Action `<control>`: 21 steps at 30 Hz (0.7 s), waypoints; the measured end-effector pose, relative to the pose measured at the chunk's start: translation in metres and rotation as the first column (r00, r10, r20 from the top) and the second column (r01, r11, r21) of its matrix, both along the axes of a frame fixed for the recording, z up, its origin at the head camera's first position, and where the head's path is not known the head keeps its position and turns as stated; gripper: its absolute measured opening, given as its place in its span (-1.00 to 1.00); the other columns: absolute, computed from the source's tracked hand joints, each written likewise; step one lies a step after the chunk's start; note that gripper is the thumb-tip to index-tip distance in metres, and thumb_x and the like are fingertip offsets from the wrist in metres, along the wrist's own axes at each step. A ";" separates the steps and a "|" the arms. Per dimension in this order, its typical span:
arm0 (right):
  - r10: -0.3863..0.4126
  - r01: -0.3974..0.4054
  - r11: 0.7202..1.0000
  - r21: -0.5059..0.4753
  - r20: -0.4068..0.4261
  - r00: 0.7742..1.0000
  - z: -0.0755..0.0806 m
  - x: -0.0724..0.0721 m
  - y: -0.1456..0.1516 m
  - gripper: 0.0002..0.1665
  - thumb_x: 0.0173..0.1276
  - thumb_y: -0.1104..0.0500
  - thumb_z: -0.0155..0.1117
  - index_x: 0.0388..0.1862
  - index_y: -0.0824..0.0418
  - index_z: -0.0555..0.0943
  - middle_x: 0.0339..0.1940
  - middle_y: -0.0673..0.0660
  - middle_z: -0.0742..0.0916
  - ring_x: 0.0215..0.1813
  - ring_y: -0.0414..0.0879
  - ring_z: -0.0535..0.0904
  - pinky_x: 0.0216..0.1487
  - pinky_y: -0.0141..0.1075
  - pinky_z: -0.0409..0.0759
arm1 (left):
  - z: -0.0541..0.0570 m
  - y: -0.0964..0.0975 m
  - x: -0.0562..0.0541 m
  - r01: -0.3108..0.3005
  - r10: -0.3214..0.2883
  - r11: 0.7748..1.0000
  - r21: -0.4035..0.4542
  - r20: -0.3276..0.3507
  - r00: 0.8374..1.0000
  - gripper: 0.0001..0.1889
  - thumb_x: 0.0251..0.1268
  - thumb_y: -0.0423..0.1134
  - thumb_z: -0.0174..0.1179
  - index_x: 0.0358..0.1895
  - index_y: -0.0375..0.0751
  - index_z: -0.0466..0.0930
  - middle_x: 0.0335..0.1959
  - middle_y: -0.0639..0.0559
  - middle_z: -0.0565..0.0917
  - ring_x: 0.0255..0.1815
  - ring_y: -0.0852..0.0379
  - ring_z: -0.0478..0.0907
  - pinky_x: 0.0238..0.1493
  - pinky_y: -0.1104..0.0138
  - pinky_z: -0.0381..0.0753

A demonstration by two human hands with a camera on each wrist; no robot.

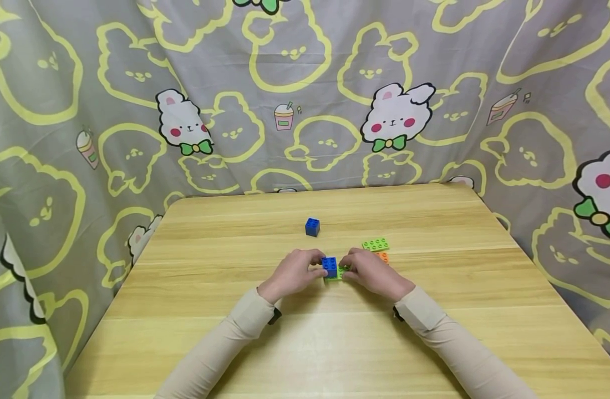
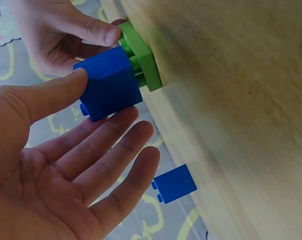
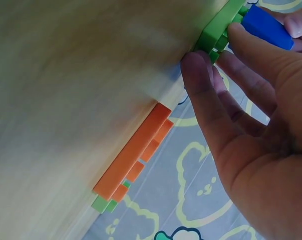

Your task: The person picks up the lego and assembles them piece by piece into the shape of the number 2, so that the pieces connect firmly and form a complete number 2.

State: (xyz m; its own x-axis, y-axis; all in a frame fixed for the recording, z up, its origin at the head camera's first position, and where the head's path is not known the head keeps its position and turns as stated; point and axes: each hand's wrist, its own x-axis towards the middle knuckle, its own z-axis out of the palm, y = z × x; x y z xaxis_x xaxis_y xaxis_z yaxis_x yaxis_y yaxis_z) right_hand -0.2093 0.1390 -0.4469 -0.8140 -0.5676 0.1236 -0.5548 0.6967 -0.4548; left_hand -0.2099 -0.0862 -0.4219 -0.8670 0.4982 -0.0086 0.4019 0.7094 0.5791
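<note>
My left hand (image 1: 295, 271) pinches a blue toy building brick (image 1: 329, 267) between thumb and fingertips, its studs facing up. In the left wrist view, this brick (image 2: 108, 82) sits over one end of a thin green studded plate (image 2: 149, 67), its underside right at the studs. The other end of that plate is in the grip of my right hand (image 1: 372, 272), with the thumb on its near side and the fingers partly hidden. The plate (image 3: 218, 30) lies flat, close along the tabletop.
Behind my hands stands a second blue brick (image 1: 312, 226). Beyond my right hand lie an orange studded plate (image 1: 383, 256), partly covered by the hand, and another green plate (image 1: 376, 244). A patterned curtain (image 1: 325, 61) hangs around the wooden table (image 1: 225, 221).
</note>
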 end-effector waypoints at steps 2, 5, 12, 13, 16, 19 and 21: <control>0.000 0.000 1.000 0.000 0.000 1.000 0.000 0.000 0.000 -0.77 0.35 0.24 0.45 -0.04 0.26 0.76 -0.19 0.08 0.72 -0.24 -0.22 0.54 -0.18 -0.33 0.60 | -0.001 0.000 0.000 -0.001 0.001 1.000 -0.001 0.004 1.000 -0.66 0.43 -0.17 0.32 0.16 -0.25 0.67 0.04 -0.13 0.76 0.09 -0.07 0.70 0.14 0.06 0.65; 0.000 0.000 1.000 0.002 0.001 1.000 0.000 0.000 0.000 -0.77 0.36 0.24 0.45 -0.03 0.26 0.76 -0.19 0.07 0.72 -0.24 -0.22 0.54 -0.18 -0.33 0.60 | -0.002 0.001 0.000 0.002 -0.002 1.000 -0.006 0.005 1.000 -0.67 0.43 -0.17 0.32 0.14 -0.25 0.67 0.02 -0.12 0.77 0.07 -0.05 0.70 0.11 0.08 0.66; -0.005 0.005 1.000 0.005 0.001 1.000 -0.001 0.000 0.000 -0.77 0.36 0.24 0.45 -0.03 0.26 0.76 -0.19 0.07 0.72 -0.25 -0.23 0.54 -0.18 -0.32 0.60 | -0.001 0.002 0.001 0.004 -0.004 1.000 -0.017 0.004 1.000 -0.67 0.43 -0.17 0.31 0.15 -0.25 0.67 0.01 -0.12 0.77 0.04 -0.04 0.70 0.09 0.09 0.66; -0.007 0.007 1.000 0.006 0.002 1.000 -0.001 0.000 0.000 -0.77 0.36 0.23 0.45 -0.03 0.26 0.76 -0.19 0.07 0.72 -0.25 -0.23 0.54 -0.18 -0.32 0.59 | 0.000 0.002 0.001 0.004 -0.004 1.000 -0.019 0.004 1.000 -0.66 0.43 -0.17 0.31 0.15 -0.24 0.67 0.01 -0.12 0.77 0.04 -0.04 0.70 0.09 0.09 0.67; -0.009 0.009 1.000 0.009 0.004 1.000 -0.001 0.000 0.000 -0.77 0.36 0.23 0.45 -0.03 0.26 0.76 -0.20 0.07 0.71 -0.25 -0.23 0.53 -0.18 -0.33 0.59 | 0.000 0.003 0.002 0.004 -0.004 1.000 -0.024 0.006 1.000 -0.66 0.43 -0.17 0.32 0.16 -0.24 0.67 0.01 -0.12 0.77 0.03 -0.02 0.70 0.08 0.10 0.67; -0.007 0.007 1.000 0.009 0.002 1.000 -0.001 0.000 0.000 -0.77 0.36 0.23 0.45 -0.03 0.26 0.76 -0.20 0.07 0.71 -0.25 -0.23 0.53 -0.18 -0.33 0.59 | -0.001 0.003 0.002 0.002 -0.002 1.000 -0.024 0.006 1.000 -0.66 0.42 -0.17 0.32 0.16 -0.24 0.67 0.00 -0.11 0.77 0.02 -0.02 0.70 0.08 0.11 0.67; -0.005 0.005 1.000 0.007 0.001 1.000 -0.002 0.000 0.000 -0.78 0.36 0.24 0.45 -0.04 0.26 0.76 -0.20 0.07 0.72 -0.25 -0.23 0.54 -0.18 -0.33 0.60 | -0.001 0.004 0.001 0.001 -0.001 1.000 -0.026 0.003 1.000 -0.66 0.42 -0.17 0.33 0.16 -0.24 0.68 0.00 -0.10 0.77 0.02 -0.01 0.70 0.08 0.11 0.67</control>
State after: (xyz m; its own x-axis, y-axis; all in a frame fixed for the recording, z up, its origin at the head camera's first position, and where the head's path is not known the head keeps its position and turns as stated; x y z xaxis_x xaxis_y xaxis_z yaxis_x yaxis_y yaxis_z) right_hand -0.2097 0.1393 -0.4486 -0.8170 -0.5642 0.1187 -0.5507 0.7027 -0.4505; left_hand -0.2087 -0.0825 -0.4232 -0.8665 0.4986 -0.0243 0.4008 0.7238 0.5617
